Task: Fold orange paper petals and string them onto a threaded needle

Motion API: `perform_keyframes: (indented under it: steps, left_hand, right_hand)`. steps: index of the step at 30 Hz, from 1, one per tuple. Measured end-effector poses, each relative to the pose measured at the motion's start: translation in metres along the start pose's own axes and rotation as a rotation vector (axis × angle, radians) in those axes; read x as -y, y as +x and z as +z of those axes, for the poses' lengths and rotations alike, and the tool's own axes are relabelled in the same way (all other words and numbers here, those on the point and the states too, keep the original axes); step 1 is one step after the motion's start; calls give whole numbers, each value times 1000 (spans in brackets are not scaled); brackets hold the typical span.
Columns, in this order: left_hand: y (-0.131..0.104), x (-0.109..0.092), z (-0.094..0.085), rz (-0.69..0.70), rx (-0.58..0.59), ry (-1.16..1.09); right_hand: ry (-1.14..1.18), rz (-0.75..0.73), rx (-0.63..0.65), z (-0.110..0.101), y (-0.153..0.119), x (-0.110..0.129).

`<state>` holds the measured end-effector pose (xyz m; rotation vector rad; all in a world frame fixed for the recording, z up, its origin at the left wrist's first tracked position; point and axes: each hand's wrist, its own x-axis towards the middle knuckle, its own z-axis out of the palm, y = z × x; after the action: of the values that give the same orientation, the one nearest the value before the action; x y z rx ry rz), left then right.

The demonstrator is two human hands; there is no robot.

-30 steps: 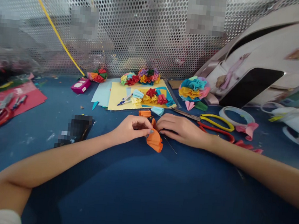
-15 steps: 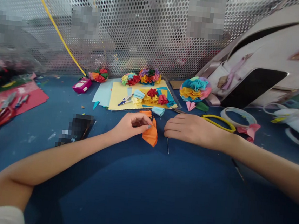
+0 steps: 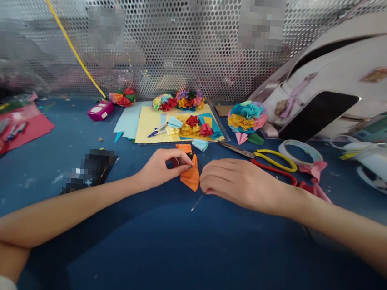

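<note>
Between thumb and fingers, my left hand (image 3: pixel 165 167) pinches a piece of folded orange paper (image 3: pixel 190 179), whose pleated edge fans downward. My right hand (image 3: pixel 236 182) is closed just to the right of that paper, almost touching it. From under its fingertips a thin, needle-like metal rod (image 3: pixel 197 203) sticks out down and to the left. The fingers hide the rod's other end. Behind my left hand lies another orange paper piece (image 3: pixel 183 148), partly covered. A light blue folded paper (image 3: pixel 200 145) is close by.
Scissors with yellow and red handles (image 3: pixel 277 160) lie behind my right hand, near a tape roll (image 3: pixel 300 151). Paper flowers (image 3: pixel 247 116) and yellow sheets (image 3: pixel 143 131) sit at the back before a perforated metal panel (image 3: pixel 177 34). A backpack (image 3: pixel 345 64) stands right; a black pouch (image 3: pixel 100 165) lies left.
My right hand has moved left and nearer to me, up to the orange paper, and the rod now slants leftward. The scissors' handles have come into view. My left hand keeps its pinch.
</note>
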<state>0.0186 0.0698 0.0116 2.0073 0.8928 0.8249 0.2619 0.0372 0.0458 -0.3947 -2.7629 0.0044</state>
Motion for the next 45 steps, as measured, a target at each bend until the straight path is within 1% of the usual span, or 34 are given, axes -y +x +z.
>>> perform_keyframes:
  steps: [1,3,7,12,16,19,22,26,29,33,36,40,43,45]
  left_hand:
    - [-1,-1,1,6,2,6]
    - [-2,-3,2,6,2,-3]
    - [0,2,3,-38,20,-98]
    - [0,4,4,-109,27,-213]
    - [-4,-1,9,-155,46,-250]
    - [-7,-6,11,-163,28,-261]
    - [-7,-8,10,-159,5,-260]
    - [-7,-6,10,-196,41,-281]
    - [-6,-8,10,-215,77,-267]
    - [-5,-16,8,-221,117,-190]
    - [-5,-23,7,-191,131,-110]
    - [-6,-25,7,-120,117,-6]
    - [-7,-24,6,-72,132,19]
    - [-8,-24,6,-72,137,28]
  right_hand:
    - [20,46,-21,-3,0,-1]
    - [-12,116,-59,-4,-1,-4]
    - [-120,141,-64,6,-4,-13]
    - [-91,226,-128,16,-7,-15]
    - [-101,220,-182,17,-6,-12]
    - [-90,206,-188,17,-5,-11]
    - [-70,225,-195,17,-5,-9]
    - [-99,215,-194,17,-4,-7]
    - [-169,175,-205,17,-2,-4]
    - [-254,119,-207,15,2,2]
    - [-271,107,-206,13,4,4]
    - [-255,122,-211,13,4,4]
    - [-247,141,-204,14,4,3]
    - [-239,149,-204,15,4,2]
